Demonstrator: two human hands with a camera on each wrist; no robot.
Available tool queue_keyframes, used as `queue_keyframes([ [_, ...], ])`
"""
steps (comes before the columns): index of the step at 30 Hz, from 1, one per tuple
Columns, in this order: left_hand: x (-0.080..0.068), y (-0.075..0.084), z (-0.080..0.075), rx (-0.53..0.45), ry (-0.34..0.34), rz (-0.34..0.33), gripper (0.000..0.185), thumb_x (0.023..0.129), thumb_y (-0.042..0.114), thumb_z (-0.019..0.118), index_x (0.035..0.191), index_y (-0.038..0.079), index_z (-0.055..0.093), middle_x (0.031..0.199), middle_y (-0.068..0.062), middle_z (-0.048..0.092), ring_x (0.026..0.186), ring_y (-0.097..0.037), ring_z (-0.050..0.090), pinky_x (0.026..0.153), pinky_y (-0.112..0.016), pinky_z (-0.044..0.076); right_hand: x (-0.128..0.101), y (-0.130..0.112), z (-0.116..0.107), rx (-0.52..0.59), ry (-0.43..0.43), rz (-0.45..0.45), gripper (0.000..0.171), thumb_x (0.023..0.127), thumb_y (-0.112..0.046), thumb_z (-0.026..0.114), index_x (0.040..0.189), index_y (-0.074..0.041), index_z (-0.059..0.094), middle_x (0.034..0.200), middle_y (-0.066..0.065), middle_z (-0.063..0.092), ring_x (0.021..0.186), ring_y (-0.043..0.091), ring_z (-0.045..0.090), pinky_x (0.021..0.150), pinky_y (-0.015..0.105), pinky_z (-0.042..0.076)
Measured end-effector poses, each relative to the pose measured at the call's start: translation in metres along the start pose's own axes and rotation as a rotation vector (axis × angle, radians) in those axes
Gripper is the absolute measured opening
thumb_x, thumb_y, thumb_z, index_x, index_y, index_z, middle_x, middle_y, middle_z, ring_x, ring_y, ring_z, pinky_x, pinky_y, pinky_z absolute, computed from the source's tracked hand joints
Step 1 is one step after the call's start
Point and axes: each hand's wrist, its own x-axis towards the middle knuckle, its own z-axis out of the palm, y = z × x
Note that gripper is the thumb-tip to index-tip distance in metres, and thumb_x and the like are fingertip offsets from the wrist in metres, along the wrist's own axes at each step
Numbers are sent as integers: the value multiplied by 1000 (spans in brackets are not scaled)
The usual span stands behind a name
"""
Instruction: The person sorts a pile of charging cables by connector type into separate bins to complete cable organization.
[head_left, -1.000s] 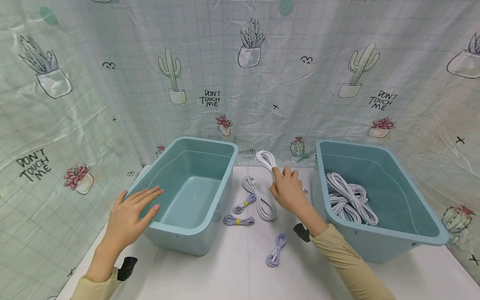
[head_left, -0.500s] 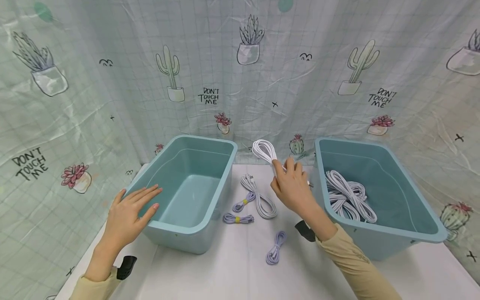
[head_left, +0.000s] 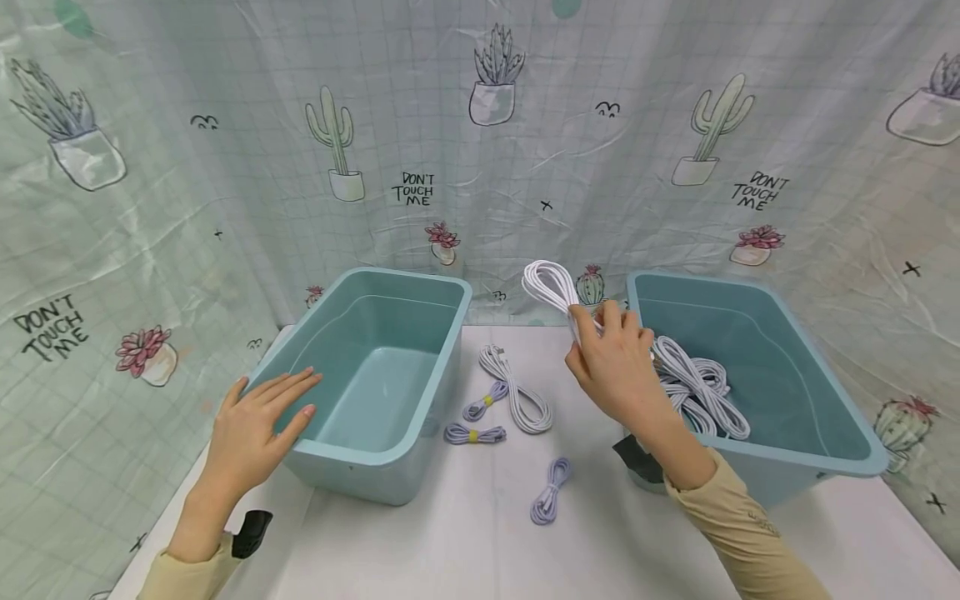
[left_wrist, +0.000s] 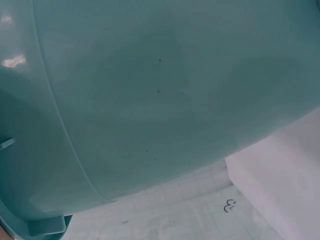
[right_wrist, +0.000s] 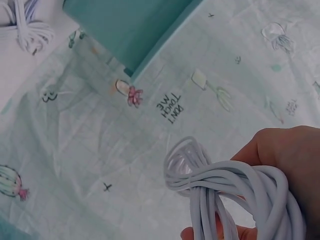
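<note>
My right hand (head_left: 618,362) holds a coiled white cable (head_left: 551,287) up in the air, beside the left rim of the right teal bin (head_left: 810,367). In the right wrist view the bundled cable (right_wrist: 240,185) fills the lower right, pinched between thumb and fingers. My left hand (head_left: 255,429) rests with extended fingers on the near left rim of the left teal bin (head_left: 375,458). The left wrist view shows only the outer wall of that bin (left_wrist: 150,100), with the hand nearly out of frame.
Several white cable coils (head_left: 697,387) lie in the right bin. Between the bins are a white cable (head_left: 528,408), two lilac cables with yellow ties, one (head_left: 474,434) near the left bin, and another lilac cable (head_left: 551,492) closer to me. A printed curtain (head_left: 495,183) hangs behind.
My right hand has lifted the white cable higher and carried it right, toward the right bin. The left hand keeps its place on the rim. The head view has tilted slightly.
</note>
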Motion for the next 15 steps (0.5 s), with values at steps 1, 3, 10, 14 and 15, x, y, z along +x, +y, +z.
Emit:
queue_keyframes([
  [1, 0, 0, 0, 1, 0, 0, 40, 83, 28, 59, 122, 21, 56, 123, -8, 58, 110, -36, 52, 101, -60, 22, -1, 2, -3, 1, -1, 1, 34, 81, -11, 49, 115, -5, 51, 88, 16, 43, 69, 29, 34, 53, 35, 24],
  [3, 0, 0, 0, 3, 0, 0, 39, 83, 28, 59, 122, 21, 56, 123, -8, 58, 110, -36, 52, 102, -60, 22, -3, 8, -8, -6, 6, -1, 34, 81, -11, 48, 114, -4, 51, 87, 16, 42, 68, 29, 33, 53, 35, 22],
  [10, 1, 1, -1, 2, -1, 0, 40, 83, 26, 59, 122, 21, 56, 123, -8, 57, 109, -36, 52, 102, -60, 21, -10, 25, -29, -16, -9, 35, 35, 81, -11, 45, 116, -4, 49, 89, 18, 40, 70, 31, 32, 54, 35, 21],
  [14, 1, 2, -2, 1, -4, -1, 41, 82, 25, 60, 123, 21, 55, 123, -9, 57, 109, -37, 52, 102, -60, 21, -15, 36, -43, -34, -18, 42, 36, 81, -10, 46, 116, -3, 48, 90, 20, 41, 69, 32, 33, 52, 36, 23],
  [15, 1, 2, -2, 1, -3, -1, 41, 82, 24, 61, 123, 21, 55, 122, -9, 58, 109, -36, 52, 102, -60, 21, -16, 39, -46, -41, -21, 46, 36, 81, -9, 46, 116, -3, 48, 90, 21, 41, 70, 33, 33, 52, 37, 23],
])
